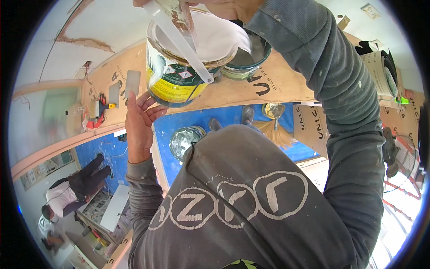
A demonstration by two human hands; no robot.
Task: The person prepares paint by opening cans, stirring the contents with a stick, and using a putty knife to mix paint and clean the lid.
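A large round tin (177, 87) with a green and yellow label and a dirty rim is tilted to the right, above a board-covered ledge. Thick white material (219, 38) fills its mouth and hangs over the right rim toward a dark green bucket (258, 51) behind. My left hand (141, 119) supports the tin at its lower left, fingers curled against the base and thumb apart. At the top edge my right hand (233, 8), partly cut off, grips a smeared scraper (187, 24); its grip is partly hidden. A flat white strip (181, 42) crosses the tin's front.
On the ledge (286, 83) lie flat metal blades (132, 83) and red-and-yellow tools (97, 114). Below, a plastic-lined bucket (184, 141) and a broom (275, 130) stand on blue floor covering (165, 125). Another person (67, 195) works at lower left. A board roll (380, 74) stands right.
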